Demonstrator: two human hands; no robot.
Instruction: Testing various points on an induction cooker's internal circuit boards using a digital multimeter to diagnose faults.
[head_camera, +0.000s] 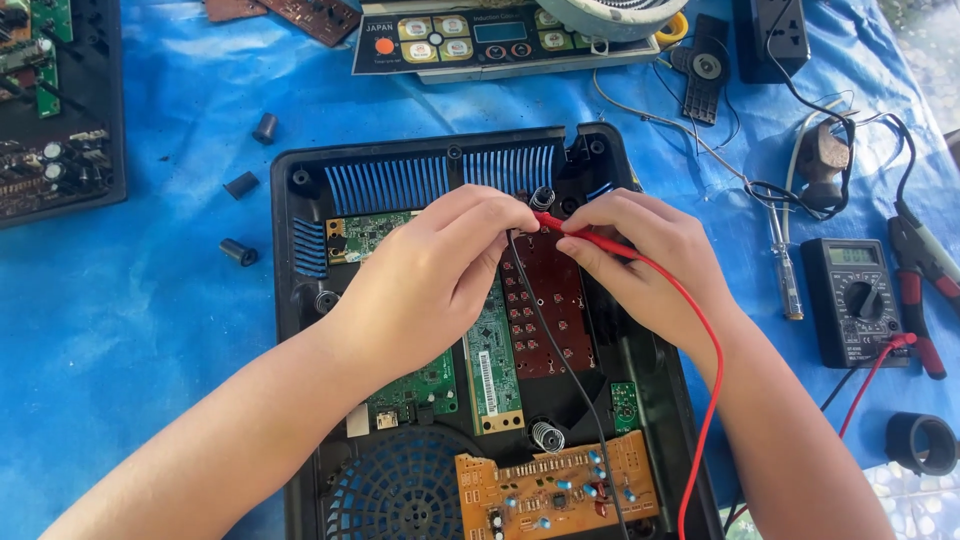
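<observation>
An opened black appliance casing (300, 300) lies on a blue tarp, with green circuit boards (493, 370), a dark red-brown board (545, 310) and an orange board (555, 490) inside. My left hand (430, 280) hovers over the boards, fingertips pinched at the black test lead (560, 350), whose tip is hidden under the fingers. My right hand (650, 260) grips the red probe (590, 240), its tip pointing left toward my left fingertips near a small spring (542, 197). The red wire (712, 400) trails down past my right wrist.
A black multimeter (852, 300) sits at the right beside a screwdriver (785, 270) and red-handled pliers (925, 290). A control panel (470, 40) lies at the top, another black casing with boards (60, 110) at top left. Small black cylinders (240, 250) dot the tarp; a black ring (920, 443) lies lower right.
</observation>
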